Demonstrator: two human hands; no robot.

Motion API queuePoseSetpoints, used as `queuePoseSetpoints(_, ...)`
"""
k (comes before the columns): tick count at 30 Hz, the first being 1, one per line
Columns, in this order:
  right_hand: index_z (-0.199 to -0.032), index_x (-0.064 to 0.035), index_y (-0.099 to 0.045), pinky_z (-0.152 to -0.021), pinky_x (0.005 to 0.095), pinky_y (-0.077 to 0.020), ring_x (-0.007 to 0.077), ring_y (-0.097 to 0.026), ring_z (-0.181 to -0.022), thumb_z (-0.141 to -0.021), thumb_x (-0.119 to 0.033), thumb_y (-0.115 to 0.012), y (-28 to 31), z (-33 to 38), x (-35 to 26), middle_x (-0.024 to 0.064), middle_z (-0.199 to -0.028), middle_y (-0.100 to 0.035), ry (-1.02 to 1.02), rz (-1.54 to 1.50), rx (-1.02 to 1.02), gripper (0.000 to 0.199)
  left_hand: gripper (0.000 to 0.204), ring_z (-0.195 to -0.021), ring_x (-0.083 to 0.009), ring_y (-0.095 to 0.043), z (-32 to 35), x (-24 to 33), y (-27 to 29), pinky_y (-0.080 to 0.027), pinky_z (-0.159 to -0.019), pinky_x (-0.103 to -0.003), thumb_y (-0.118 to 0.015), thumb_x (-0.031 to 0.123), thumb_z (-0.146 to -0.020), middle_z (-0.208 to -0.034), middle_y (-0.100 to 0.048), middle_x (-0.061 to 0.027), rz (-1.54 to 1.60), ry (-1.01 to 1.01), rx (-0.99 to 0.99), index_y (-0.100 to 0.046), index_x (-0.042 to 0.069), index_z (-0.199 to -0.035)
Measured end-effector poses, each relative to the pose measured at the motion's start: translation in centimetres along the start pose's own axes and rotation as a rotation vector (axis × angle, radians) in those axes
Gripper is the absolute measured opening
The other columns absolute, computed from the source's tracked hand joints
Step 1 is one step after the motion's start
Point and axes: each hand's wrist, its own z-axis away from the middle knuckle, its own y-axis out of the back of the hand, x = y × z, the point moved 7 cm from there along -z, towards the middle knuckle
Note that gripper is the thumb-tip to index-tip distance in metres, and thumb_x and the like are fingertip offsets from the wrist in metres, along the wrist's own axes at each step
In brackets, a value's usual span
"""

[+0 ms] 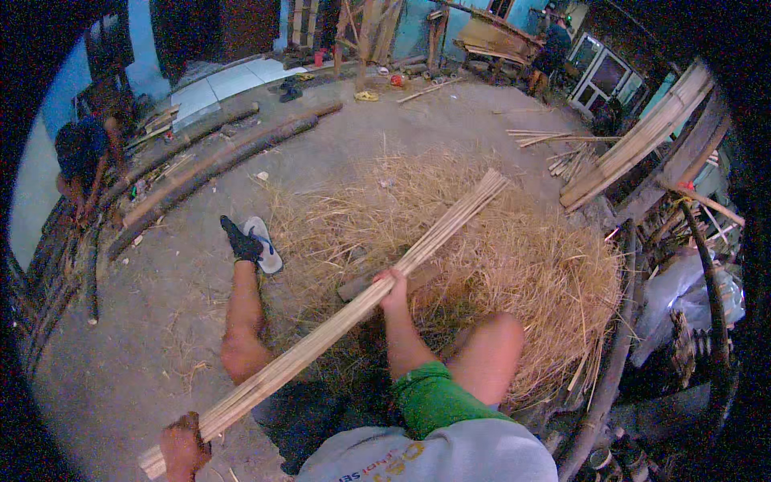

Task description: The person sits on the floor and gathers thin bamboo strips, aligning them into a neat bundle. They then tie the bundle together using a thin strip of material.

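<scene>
- Left hand [183, 447] clamped on near end of bamboo strip bundle [353, 309].
- Right hand [393, 287] closed around bundle's middle, far end over straw pile [514, 257].
- Likely to fan apart and slip if either grip loosens.
</scene>
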Motion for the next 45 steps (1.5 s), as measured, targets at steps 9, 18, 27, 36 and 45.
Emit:
queuePoseSetpoints(9,-0.155,0.0007,-0.019,-0.121,0.0438,-0.0241,0.0329,-0.033,-0.143,-0.088,-0.042,-0.075,-1.7,2.6,-7.4,0.0202,-0.158,-0.029,0.667,1.074,0.697,0.097,0.046,-0.086,-0.0396,-0.068,-1.7,-1.6,-3.0,-0.054,-0.076,-0.049,-0.077,0.017,-0.068,-0.092,-0.069,-0.0179,-0.057,0.068,0.031,-0.057,0.005,-0.108)
queuePoseSetpoints(18,-0.125,-0.0058,-0.059,-0.102,0.0487,-0.0402,0.0406,-0.056,-0.116,-0.073,-0.058,-0.077,-24.5,14.1,7.5,0.0200,-0.125,-0.062,1.116,1.905,-1.019,0.075,0.043,-0.091,-0.0364,-0.067,-3.7,-1.1,-2.8,-0.052,-0.077,-0.047,-0.071,0.013,-0.073,-0.098,-0.067,-0.0146,-0.106,0.067,0.044,-0.053,0.007,-0.112)
queuePoseSetpoints(27,-0.131,-0.0148,-0.055,-0.104,0.0494,-0.0435,0.0333,-0.057,-0.120,-0.070,-0.030,-0.079,-13.2,15.5,14.9,0.0142,-0.124,-0.062,0.428,2.508,-1.297,0.067,0.038,-0.088,-0.0342,-0.068,-3.8,-0.2,-1.7,-0.053,-0.074,-0.048,-0.070,0.014,-0.073,-0.095,-0.067,-0.0125,-0.105,0.063,0.107,-0.055,0.009,-0.108)
queuePoseSetpoints(36,-0.119,-0.0111,-0.058,-0.104,0.0480,-0.0415,0.0323,-0.059,-0.112,-0.066,-0.025,-0.083,-10.5,14.3,13.8,0.0130,-0.117,-0.064,0.552,2.534,-1.250,0.060,0.039,-0.088,-0.0360,-0.069,-6.4,-0.4,-5.6,-0.055,-0.073,-0.050,-0.069,0.024,-0.077,-0.095,-0.070,-0.0133,0.080,0.071,0.040,-0.059,0.011,-0.112)
queuePoseSetpoints(45,-0.122,-0.0097,-0.057,-0.105,0.0472,-0.0402,0.0323,-0.058,-0.113,-0.065,-0.023,-0.082,-8.9,13.9,14.5,0.0125,-0.117,-0.063,0.396,2.558,-1.290,0.063,0.037,-0.088,-0.0361,-0.069,-1.2,-8.6,-10.4,-0.055,-0.074,-0.049,-0.071,0.030,-0.079,-0.093,-0.069,-0.0123,0.004,0.048,0.083,-0.060,0.013,-0.110)
